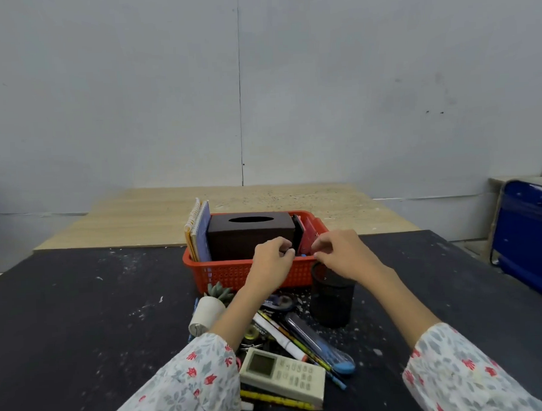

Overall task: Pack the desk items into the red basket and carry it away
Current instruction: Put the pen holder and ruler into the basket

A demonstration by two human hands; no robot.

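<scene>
The red basket (pixel 235 270) stands on the black desk. It holds spiral notebooks (pixel 199 236) upright at the left, a dark brown tissue box (pixel 249 237) in the middle, and a black flat item (pixel 297 232) and a red flat item (pixel 309 231) on edge at the right. My left hand (pixel 272 262) pinches the lower edge of the black flat item. My right hand (pixel 340 255) has its fingers curled at the lower edge of the red flat item, above the basket's right front corner.
Loose on the desk in front of the basket lie a tipped white pot with a succulent (pixel 209 310), a black mesh pen cup (pixel 331 299), a tape dispenser (pixel 281 301), several pens and markers (pixel 300 337), a remote control (pixel 283 375) and a yellow pencil (pixel 278 399). A blue case (pixel 525 237) stands at the right.
</scene>
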